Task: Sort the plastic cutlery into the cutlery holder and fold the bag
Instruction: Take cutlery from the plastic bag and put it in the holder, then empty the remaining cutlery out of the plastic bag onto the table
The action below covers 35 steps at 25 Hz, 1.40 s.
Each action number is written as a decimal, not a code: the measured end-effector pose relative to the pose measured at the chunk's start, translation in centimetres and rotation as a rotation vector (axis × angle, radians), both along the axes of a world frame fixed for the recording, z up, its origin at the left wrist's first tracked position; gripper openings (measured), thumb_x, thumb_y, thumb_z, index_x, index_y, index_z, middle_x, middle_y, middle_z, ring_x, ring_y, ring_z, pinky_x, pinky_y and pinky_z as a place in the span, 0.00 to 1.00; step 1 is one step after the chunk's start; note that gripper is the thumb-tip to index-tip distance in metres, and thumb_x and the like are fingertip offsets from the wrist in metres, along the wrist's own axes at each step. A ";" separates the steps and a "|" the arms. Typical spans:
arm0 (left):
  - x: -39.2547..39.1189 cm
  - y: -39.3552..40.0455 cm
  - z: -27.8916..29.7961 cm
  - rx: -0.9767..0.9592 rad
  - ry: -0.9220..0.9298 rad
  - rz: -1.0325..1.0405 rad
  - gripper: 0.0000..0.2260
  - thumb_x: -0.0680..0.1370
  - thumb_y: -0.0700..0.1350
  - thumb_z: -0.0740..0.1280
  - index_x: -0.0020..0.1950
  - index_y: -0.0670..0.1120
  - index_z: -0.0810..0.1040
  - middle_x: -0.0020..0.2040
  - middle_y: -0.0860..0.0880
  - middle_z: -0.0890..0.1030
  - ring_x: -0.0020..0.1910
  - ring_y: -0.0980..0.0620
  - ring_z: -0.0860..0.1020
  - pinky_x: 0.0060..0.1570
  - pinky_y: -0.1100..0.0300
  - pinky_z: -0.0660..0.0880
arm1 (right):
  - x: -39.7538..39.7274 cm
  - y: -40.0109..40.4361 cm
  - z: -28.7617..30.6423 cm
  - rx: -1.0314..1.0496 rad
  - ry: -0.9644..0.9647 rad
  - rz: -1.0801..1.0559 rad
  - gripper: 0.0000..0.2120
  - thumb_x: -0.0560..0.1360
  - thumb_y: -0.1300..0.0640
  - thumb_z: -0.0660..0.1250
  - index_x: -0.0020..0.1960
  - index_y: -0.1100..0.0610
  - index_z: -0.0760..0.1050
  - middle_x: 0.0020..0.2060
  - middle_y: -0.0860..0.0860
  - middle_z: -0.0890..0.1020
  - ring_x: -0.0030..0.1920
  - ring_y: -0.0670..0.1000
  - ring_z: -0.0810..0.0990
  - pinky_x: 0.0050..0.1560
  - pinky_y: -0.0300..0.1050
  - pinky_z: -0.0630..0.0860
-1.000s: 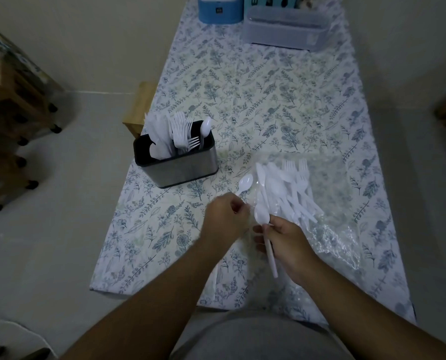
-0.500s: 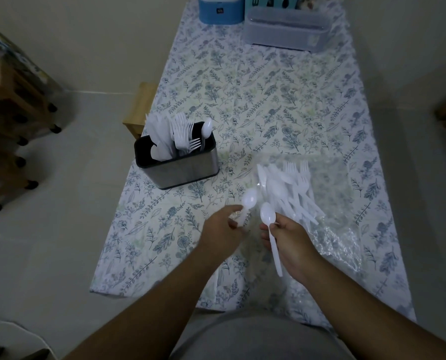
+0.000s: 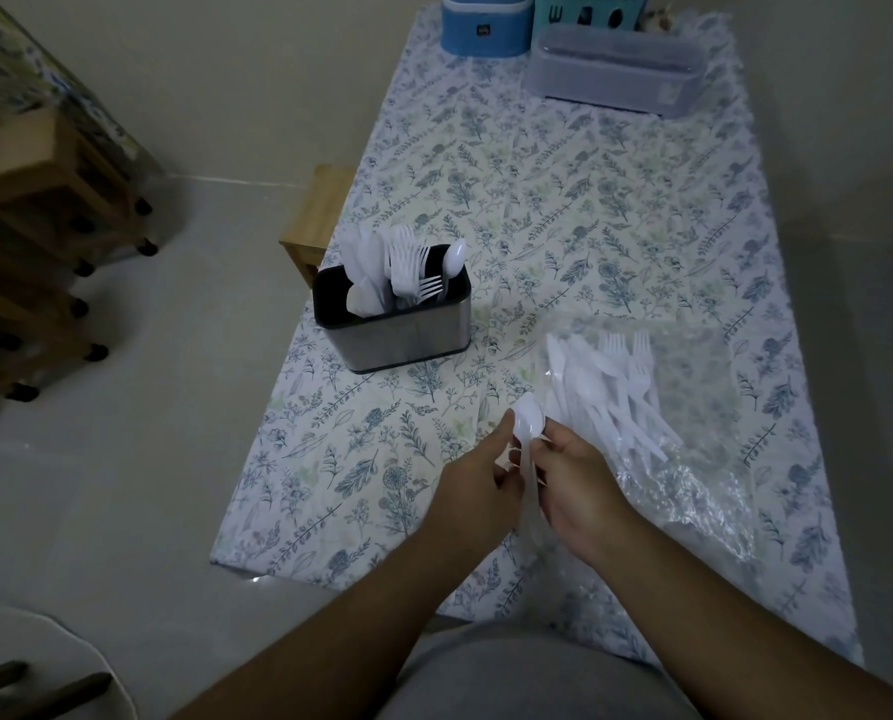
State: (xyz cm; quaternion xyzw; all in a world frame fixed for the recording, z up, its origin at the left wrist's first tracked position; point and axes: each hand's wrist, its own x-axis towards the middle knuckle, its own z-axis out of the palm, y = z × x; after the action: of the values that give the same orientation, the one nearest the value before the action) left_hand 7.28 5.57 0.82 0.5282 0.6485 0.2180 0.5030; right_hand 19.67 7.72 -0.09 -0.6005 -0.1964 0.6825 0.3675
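a table (image 3: 564,163) under a floral cloth was seen, with the task's things laid on its near half. the bag (image 3: 694,459), clear and crumpled, was spread flat on the near right part, its mouth apparently toward the person. a holder (image 3: 397,335) of steel with a dark liner was stood well left of the bag, near the left table edge; knives, forks and one spoon were seen upright in it, grouped by type as far as could be told. a pile (image 3: 610,392) of white cutlery was left on the bag, forks at the far side, spoons and knives mixed.

the left hand (image 3: 473,485) and right hand (image 3: 574,485) were pressed close together just left of the pile. spoons (image 3: 530,423), seemingly two stacked, were pinched between them, bowls up; the left fingers were curled round the handles, the right fingertips were pinched on the necks.

judged step: spoons being gathered into one hand for the holder. to be done well, bowls should be nested and handles aligned before release by the right hand. the bundle should be carried by the left hand and dropped handle-down beside the lone spoon at the holder's right end, not among the forks. the bag should be left flat until emptied.
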 end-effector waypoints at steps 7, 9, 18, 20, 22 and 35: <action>-0.8 1.2 0.4 0.185 0.082 0.048 0.10 0.81 0.41 0.64 0.45 0.46 0.84 0.34 0.48 0.80 0.32 0.58 0.75 0.35 0.70 0.69 | -0.7 -0.1 0.3 0.082 -0.076 0.081 0.14 0.81 0.63 0.65 0.58 0.47 0.81 0.54 0.54 0.87 0.55 0.52 0.86 0.60 0.48 0.80; -1.2 1.8 1.0 0.166 0.102 0.093 0.10 0.81 0.43 0.64 0.45 0.46 0.84 0.37 0.52 0.82 0.36 0.60 0.77 0.35 0.73 0.69 | -0.7 0.1 0.9 0.121 -0.132 0.119 0.13 0.79 0.63 0.68 0.61 0.51 0.81 0.51 0.53 0.88 0.52 0.50 0.87 0.56 0.46 0.82; -5.1 11.4 10.7 0.624 0.080 0.199 0.12 0.82 0.42 0.65 0.64 0.49 0.79 0.45 0.55 0.86 0.41 0.59 0.83 0.40 0.64 0.80 | -3.8 11.3 10.9 0.650 -0.260 0.143 0.27 0.74 0.66 0.74 0.70 0.50 0.75 0.48 0.51 0.87 0.51 0.47 0.87 0.55 0.44 0.82; -5.6 13.2 12.3 0.731 0.086 0.215 0.11 0.82 0.43 0.66 0.63 0.49 0.81 0.45 0.56 0.85 0.44 0.59 0.82 0.43 0.64 0.79 | -4.7 13.3 12.0 0.763 -0.302 0.129 0.23 0.75 0.63 0.74 0.68 0.49 0.78 0.49 0.48 0.88 0.53 0.46 0.86 0.59 0.49 0.81; -6.0 13.9 12.3 0.765 0.098 0.208 0.09 0.82 0.44 0.66 0.61 0.48 0.82 0.46 0.53 0.86 0.46 0.57 0.82 0.45 0.63 0.78 | -5.4 14.1 11.8 0.807 -0.354 0.131 0.19 0.75 0.61 0.74 0.65 0.47 0.80 0.50 0.46 0.88 0.55 0.44 0.85 0.60 0.50 0.81; -0.2 4.9 1.8 0.560 0.210 -0.186 0.09 0.77 0.36 0.67 0.53 0.45 0.84 0.51 0.49 0.83 0.49 0.54 0.79 0.53 0.60 0.77 | 5.0 4.5 2.7 0.534 -0.962 0.728 0.10 0.78 0.52 0.66 0.55 0.46 0.84 0.50 0.43 0.84 0.51 0.47 0.82 0.55 0.49 0.80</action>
State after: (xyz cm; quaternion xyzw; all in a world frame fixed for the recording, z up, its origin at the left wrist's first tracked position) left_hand 7.09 10.43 2.60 0.7229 0.5605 0.2852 0.2861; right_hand 24.68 12.20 2.65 -0.6219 -0.6918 0.3464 0.1208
